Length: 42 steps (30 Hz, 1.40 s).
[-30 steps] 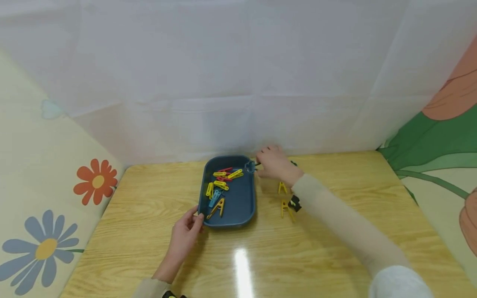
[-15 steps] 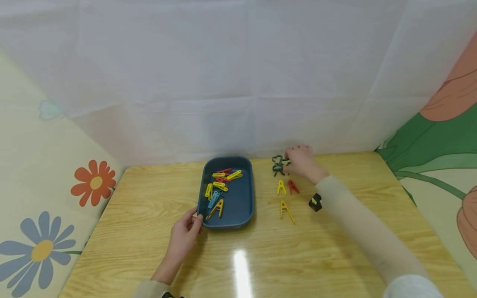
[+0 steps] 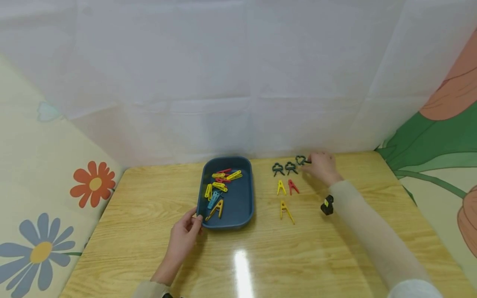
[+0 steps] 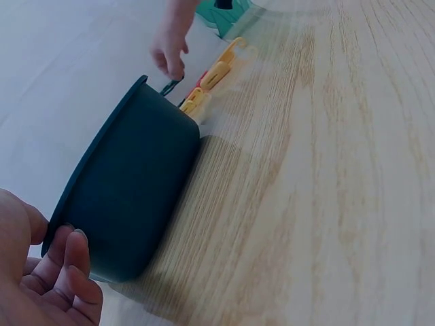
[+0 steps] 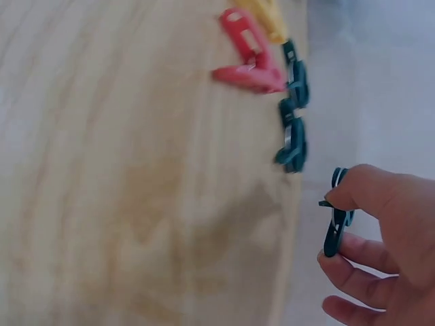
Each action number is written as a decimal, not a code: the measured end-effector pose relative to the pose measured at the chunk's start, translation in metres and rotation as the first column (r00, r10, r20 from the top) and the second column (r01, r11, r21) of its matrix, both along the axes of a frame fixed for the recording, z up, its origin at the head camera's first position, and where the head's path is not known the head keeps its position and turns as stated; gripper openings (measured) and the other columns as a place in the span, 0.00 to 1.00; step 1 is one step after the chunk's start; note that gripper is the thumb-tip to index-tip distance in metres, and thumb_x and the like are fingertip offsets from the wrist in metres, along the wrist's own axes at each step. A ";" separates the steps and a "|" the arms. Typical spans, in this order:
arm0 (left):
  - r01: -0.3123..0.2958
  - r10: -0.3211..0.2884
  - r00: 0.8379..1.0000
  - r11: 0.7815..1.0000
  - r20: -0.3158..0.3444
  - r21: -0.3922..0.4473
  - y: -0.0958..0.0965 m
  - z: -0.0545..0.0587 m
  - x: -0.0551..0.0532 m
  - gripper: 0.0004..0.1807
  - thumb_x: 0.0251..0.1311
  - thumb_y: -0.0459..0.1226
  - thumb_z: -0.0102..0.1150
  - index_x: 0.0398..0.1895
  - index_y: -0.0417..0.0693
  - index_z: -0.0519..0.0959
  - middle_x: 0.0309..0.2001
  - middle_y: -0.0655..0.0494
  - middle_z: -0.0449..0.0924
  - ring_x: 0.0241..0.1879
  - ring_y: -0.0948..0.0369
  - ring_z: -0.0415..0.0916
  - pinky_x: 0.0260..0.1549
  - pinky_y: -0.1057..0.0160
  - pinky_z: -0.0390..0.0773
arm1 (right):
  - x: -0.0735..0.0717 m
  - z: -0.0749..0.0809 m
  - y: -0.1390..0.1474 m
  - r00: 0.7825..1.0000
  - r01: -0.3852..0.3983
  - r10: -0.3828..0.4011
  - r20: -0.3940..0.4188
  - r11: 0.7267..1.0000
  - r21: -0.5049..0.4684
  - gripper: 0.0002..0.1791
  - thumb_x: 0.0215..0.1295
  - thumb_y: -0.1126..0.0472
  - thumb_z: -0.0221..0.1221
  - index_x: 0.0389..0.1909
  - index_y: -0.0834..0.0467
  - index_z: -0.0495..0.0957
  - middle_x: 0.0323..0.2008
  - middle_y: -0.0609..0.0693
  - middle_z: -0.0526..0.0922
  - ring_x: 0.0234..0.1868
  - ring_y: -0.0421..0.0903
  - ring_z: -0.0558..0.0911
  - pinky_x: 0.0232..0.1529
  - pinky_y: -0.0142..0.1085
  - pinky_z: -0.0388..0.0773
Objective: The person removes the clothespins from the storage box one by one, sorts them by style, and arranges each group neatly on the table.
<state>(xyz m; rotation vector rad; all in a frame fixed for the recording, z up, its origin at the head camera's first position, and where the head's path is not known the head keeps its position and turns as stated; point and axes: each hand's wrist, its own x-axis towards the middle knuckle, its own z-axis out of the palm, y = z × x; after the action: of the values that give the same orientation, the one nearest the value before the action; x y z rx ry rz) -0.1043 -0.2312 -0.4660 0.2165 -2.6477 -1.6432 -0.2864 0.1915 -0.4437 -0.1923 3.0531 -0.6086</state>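
Note:
My left hand (image 3: 183,236) grips the near left corner of a dark blue tray (image 3: 247,207), thumb over the rim and fingers against the outer wall, as the left wrist view shows. Yellow, red and blue clothespins lie inside, among them a yellow clothespin (image 3: 234,175) and a blue clothespin (image 3: 213,199). At the back right, my right hand (image 3: 323,167) pinches a dark green clover-shaped clip (image 5: 338,217) between thumb and fingers. Two matching green clips (image 3: 278,169) stand side by side just left of it.
In front of the green clips lie a small yellow clothespin (image 3: 281,188) and a red clothespin (image 3: 293,186). A larger yellow clothespin (image 3: 285,212) lies nearer on the wooden table (image 3: 298,256). A white cloth wall (image 3: 238,82) rises along the table's back edge.
My right hand has carried the green clip from the tray's far right corner rightward, past the two other green clips. My left hand stays on the tray.

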 end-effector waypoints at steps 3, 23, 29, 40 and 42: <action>-0.003 0.003 1.000 1.000 0.004 -0.001 0.000 0.000 0.000 0.23 0.80 0.37 0.51 0.72 0.36 0.71 0.35 0.44 0.81 0.30 0.59 0.77 0.21 0.66 0.74 | 0.002 -0.007 0.004 1.000 0.026 -0.026 0.009 0.999 -0.028 0.24 0.67 0.51 0.64 0.50 0.70 0.80 0.53 0.68 0.82 0.60 0.70 0.72 0.64 0.69 0.60; -0.002 0.002 1.000 1.000 0.006 -0.001 0.000 0.001 0.002 0.23 0.80 0.37 0.51 0.72 0.36 0.70 0.35 0.45 0.80 0.31 0.61 0.78 0.21 0.66 0.74 | 0.004 -0.022 -0.002 0.995 0.101 -0.100 -0.019 0.994 0.050 0.23 0.68 0.50 0.61 0.48 0.67 0.79 0.49 0.69 0.83 0.57 0.70 0.74 0.62 0.68 0.62; -0.001 0.001 1.000 1.000 0.007 -0.003 0.000 0.001 0.002 0.23 0.80 0.37 0.51 0.72 0.37 0.70 0.35 0.44 0.80 0.31 0.61 0.77 0.21 0.66 0.74 | 0.005 -0.024 -0.004 0.995 0.100 -0.099 -0.018 0.993 0.056 0.28 0.71 0.45 0.62 0.54 0.68 0.79 0.53 0.69 0.83 0.59 0.71 0.74 0.65 0.69 0.60; -0.003 0.003 1.000 1.000 0.010 -0.009 0.001 0.002 0.002 0.23 0.80 0.37 0.51 0.72 0.36 0.71 0.36 0.44 0.80 0.32 0.61 0.78 0.24 0.67 0.75 | 0.008 -0.024 -0.007 0.992 0.126 -0.127 0.005 0.990 0.058 0.33 0.73 0.43 0.60 0.58 0.71 0.76 0.53 0.71 0.83 0.63 0.73 0.72 0.68 0.71 0.56; -0.004 0.004 1.000 1.000 0.012 -0.010 0.001 0.003 0.002 0.23 0.80 0.37 0.51 0.72 0.36 0.71 0.36 0.44 0.81 0.32 0.60 0.78 0.25 0.67 0.75 | 0.008 -0.024 -0.008 0.992 0.123 -0.124 0.012 0.991 0.051 0.33 0.73 0.43 0.60 0.58 0.71 0.76 0.53 0.71 0.83 0.63 0.73 0.72 0.69 0.70 0.55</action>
<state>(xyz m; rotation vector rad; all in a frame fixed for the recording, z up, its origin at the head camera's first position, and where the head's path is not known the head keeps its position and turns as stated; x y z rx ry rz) -0.1022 -0.2303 -0.4634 0.2327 -2.6617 -1.6329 -0.2787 0.1836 -0.4678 0.0022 3.0788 -0.5359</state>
